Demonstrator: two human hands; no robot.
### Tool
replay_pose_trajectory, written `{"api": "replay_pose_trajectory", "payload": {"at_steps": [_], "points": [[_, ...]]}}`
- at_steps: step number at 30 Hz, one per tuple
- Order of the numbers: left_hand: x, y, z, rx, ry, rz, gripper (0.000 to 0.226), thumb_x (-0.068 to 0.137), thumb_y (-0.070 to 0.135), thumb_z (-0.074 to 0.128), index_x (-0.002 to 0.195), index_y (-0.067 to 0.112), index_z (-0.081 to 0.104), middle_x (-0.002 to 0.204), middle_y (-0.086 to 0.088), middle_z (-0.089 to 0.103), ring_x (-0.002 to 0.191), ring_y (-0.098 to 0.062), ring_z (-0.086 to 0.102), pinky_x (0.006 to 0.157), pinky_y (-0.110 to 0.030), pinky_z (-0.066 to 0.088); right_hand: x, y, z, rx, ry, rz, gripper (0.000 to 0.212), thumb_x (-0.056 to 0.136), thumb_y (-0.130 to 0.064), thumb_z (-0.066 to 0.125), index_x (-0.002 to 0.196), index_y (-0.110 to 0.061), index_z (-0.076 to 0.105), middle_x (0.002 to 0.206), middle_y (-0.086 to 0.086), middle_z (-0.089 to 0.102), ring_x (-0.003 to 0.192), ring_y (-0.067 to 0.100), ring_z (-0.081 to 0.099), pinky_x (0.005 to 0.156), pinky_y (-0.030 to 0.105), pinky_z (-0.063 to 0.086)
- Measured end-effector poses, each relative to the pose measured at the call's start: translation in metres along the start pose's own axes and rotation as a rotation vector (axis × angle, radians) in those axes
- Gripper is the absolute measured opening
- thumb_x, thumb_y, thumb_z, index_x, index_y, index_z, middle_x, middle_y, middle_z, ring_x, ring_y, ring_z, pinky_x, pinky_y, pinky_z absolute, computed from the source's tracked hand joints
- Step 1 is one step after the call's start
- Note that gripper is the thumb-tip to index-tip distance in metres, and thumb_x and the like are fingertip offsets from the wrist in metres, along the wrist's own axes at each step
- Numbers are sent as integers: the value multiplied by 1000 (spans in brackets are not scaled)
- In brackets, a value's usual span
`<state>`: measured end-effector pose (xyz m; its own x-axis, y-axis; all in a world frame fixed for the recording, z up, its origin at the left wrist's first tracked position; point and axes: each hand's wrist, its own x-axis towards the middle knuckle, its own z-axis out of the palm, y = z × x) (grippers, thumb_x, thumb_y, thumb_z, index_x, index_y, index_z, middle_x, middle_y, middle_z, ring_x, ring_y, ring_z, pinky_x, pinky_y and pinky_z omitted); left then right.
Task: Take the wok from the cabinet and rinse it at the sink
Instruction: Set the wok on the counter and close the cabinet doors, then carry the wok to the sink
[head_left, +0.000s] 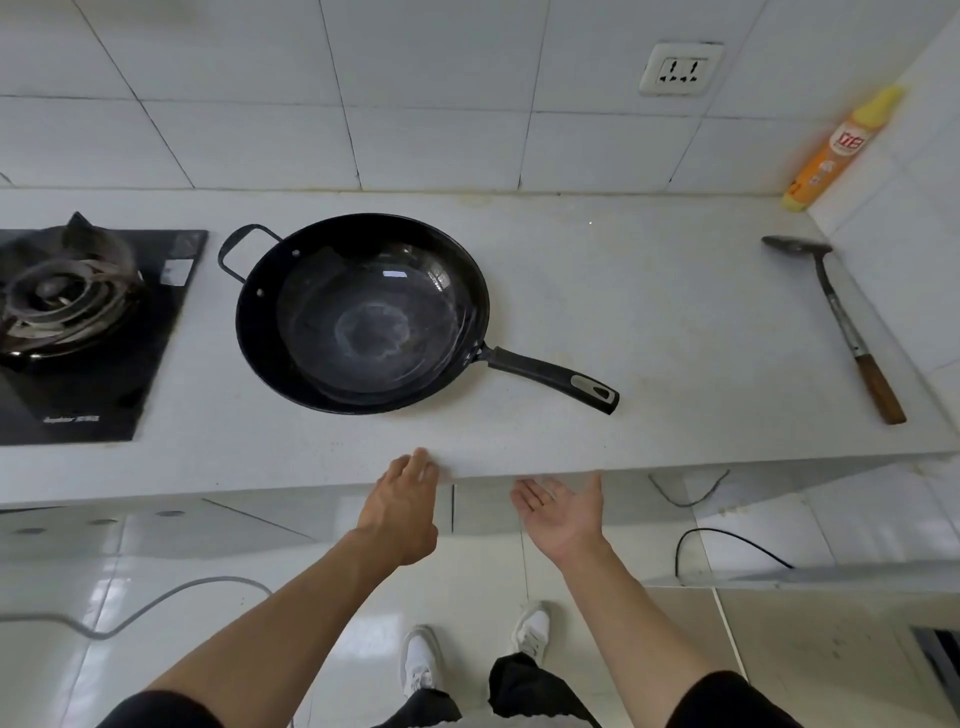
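wok (363, 314): sitting on tabletop (649, 322), handle pointing 4 o'clock
left hand (402, 512): hovering empty, fingers spread
right hand (563, 514): hovering empty, palm up

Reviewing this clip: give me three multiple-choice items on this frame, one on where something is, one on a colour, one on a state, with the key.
1. Where is the wok?
A. on the gas burner
B. on the countertop
C. in a hand

2. What colour is the bottle in the far right corner?
A. orange and yellow
B. blue
C. green

3. What are the hands doing?
A. both grip the wok
B. one holds the spatula
C. both are open and empty

Key: 1 B, it sits on the countertop right of the gas burner. 2 A, orange body, yellow cap. 3 C, the left hand and right hand hover at the counter's edge; the spatula lies untouched.
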<state>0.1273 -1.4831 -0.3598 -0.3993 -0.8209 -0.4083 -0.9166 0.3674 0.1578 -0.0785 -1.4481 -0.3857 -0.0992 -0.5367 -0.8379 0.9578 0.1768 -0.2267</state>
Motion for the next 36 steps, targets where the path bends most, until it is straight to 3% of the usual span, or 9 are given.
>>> {"api": "replay_pose_trajectory", "payload": {"at_steps": [4,12,17,20,27,31,36], "points": [[-4,0,-1,-19,-18,-11,66,83,21,58,143,11,31,157,-5,14,141,-26,23,114,-34,32,-21,-6,-1,-86,-16,-31,83,93,-67,34,148,-5,30,143,23,41,132,34,42,110,47,36],[-2,-6,-26,-205,-1,80,55,94,35,54,145,18,39,152,-2,36,136,-22,36,111,-36,37,-72,-6,6,-347,-172,-82,67,95,-64,34,127,-10,56,128,19,60,120,34,56,100,49,45],[-17,-21,-52,-289,98,211,46,95,38,54,138,26,48,143,5,49,131,-15,43,109,-29,37,-90,0,30,-878,-108,-329,33,99,-41,49,121,-17,54,114,12,66,99,28,69,81,42,56],[-26,-39,-69,-330,242,225,42,96,38,53,136,26,51,141,7,52,131,-13,44,109,-27,36,-97,2,43,-1091,-90,-492,23,96,-31,55,116,-20,58,109,9,69,94,23,70,83,41,56],[-35,-80,-90,-302,445,91,41,94,33,57,134,21,53,133,3,57,124,-17,48,102,-30,43,-104,-1,65,-1587,-158,-911,32,92,-33,58,124,-30,54,112,-9,61,103,1,57,85,21,46],[-27,-93,-90,-228,479,-12,44,92,34,61,133,21,53,130,3,59,122,-19,50,98,-32,47,-93,-18,77,-1769,-222,-1074,37,93,-30,59,129,-26,51,121,-6,56,113,6,51,98,30,44],[-9,-100,-93,-53,497,-109,35,86,36,67,117,21,62,114,3,66,111,-22,54,94,-35,47,-73,-40,102,-1828,-228,-1287,40,92,-26,60,130,-21,51,124,-3,53,115,15,48,98,32,40]]}}
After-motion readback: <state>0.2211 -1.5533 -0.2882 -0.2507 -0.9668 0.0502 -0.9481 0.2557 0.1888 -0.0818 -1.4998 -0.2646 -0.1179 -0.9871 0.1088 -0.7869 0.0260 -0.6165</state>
